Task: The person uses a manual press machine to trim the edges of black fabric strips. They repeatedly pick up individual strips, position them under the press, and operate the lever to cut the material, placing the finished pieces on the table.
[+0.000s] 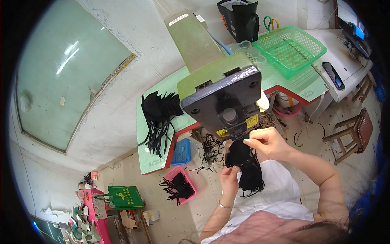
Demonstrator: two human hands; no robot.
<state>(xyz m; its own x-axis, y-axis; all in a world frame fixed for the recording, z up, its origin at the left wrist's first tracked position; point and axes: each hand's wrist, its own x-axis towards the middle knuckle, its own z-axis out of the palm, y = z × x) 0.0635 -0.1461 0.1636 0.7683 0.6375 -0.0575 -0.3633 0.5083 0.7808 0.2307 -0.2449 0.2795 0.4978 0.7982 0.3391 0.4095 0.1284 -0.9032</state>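
Observation:
My left hand (230, 179) pinches the lower left edge of a black piece of material (239, 153) with thin dangling straps. Thumb and fingers of my right hand (269, 143) are closed at its upper edge, right under the tool of a green machine head (221, 87). The lower part of the black material hangs over the white cloth (280, 183) on my lap. Whether the tool touches the piece cannot be made out. A stack of similar black strapped pieces (156, 106) lies on the green tabletop (147, 140) left of the machine, straps hanging over its front edge.
Below on the floor stand a pink basket (190, 175) holding black strapped pieces and a blue basket (181, 153). A green basket (310, 59) and a phone (333, 75) lie at the right. A wooden stool (361, 128) stands far right; a green bag (132, 197) sits lower left.

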